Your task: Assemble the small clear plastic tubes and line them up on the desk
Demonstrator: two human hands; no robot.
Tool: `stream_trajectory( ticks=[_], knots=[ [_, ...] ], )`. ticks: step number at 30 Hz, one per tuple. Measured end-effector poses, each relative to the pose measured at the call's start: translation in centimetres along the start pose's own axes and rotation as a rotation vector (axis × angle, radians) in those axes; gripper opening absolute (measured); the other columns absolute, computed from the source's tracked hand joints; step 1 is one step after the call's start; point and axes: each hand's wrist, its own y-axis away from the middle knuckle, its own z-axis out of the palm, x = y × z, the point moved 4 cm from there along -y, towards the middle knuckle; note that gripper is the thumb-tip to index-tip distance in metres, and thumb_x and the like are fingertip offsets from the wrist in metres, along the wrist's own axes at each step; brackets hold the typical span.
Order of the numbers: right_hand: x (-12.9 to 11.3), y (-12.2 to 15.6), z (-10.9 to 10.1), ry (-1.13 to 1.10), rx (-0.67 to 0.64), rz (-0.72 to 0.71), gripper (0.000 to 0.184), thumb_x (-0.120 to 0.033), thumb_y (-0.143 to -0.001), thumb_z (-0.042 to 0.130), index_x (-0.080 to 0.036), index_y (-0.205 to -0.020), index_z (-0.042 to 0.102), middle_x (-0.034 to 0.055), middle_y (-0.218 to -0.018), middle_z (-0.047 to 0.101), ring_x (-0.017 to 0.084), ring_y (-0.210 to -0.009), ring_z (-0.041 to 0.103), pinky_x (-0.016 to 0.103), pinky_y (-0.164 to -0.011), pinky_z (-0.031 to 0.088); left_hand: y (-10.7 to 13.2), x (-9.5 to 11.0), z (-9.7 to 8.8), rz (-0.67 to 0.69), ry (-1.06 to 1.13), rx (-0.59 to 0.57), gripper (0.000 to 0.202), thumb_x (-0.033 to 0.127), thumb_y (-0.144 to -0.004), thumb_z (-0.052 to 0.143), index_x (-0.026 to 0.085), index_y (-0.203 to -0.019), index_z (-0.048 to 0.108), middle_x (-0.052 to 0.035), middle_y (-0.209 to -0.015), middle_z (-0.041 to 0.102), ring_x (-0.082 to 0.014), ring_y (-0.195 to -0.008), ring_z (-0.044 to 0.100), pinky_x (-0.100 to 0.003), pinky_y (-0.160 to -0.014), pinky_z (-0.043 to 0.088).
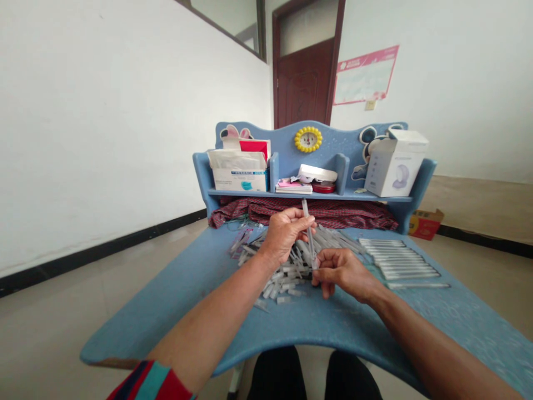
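Note:
Over the middle of the desk, my left hand (283, 232) pinches a clear pen barrel (310, 238) near its upper part, thumb against it. The barrel stands almost upright, leaning slightly left. Its lower end is between the thumb and fingers of my right hand (339, 271). Whether a small part sits in those fingertips is hard to make out. Below and behind both hands spreads a heap of loose translucent pen parts (283, 278), short cap-like pieces in front and longer tubes (337, 239) behind. To the right lies a row of pens (402, 261), side by side.
A blue desk (200, 300) carries a shelf with a mask box (240, 176), a white box (395, 166) and a yellow flower-shaped clock (308, 140). Folded checked cloth (266, 211) lies under the shelf. A red carton (425, 224) stands on the floor behind.

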Motion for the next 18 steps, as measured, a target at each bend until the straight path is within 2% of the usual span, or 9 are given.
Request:
stream_trajectory(
  ticks=[12, 18],
  knots=[
    [-0.25, 0.02, -0.26, -0.043, 0.057, -0.027, 0.022, -0.03, -0.065, 0.067, -0.017, -0.073, 0.051, -0.0011, -0.059, 0.067, 0.011, -0.035, 0.055, 0.02, -0.036, 0.041, 0.15, -0.25, 0.3, 0.004, -0.021, -0.022, 0.024, 0.029, -0.062, 0.073, 0.011, -0.071, 0.06, -0.0042, -0.068, 0.066, -0.0118, -0.056, 0.06, -0.018, -0.045, 0.042],
    [-0.89, 0.23, -0.41, -0.085, 0.103, -0.067, 0.027, -0.036, -0.067, 0.067, -0.016, -0.075, 0.05, 0.0009, -0.061, 0.068, 0.012, -0.036, 0.057, 0.021, -0.036, 0.041, -0.23, -0.29, -0.23, -0.021, -0.128, -0.046, 0.02, 0.03, -0.066, 0.068, 0.011, -0.068, 0.061, -0.0036, -0.063, 0.064, -0.0104, -0.051, 0.057, -0.017, -0.041, 0.039]
  ],
)
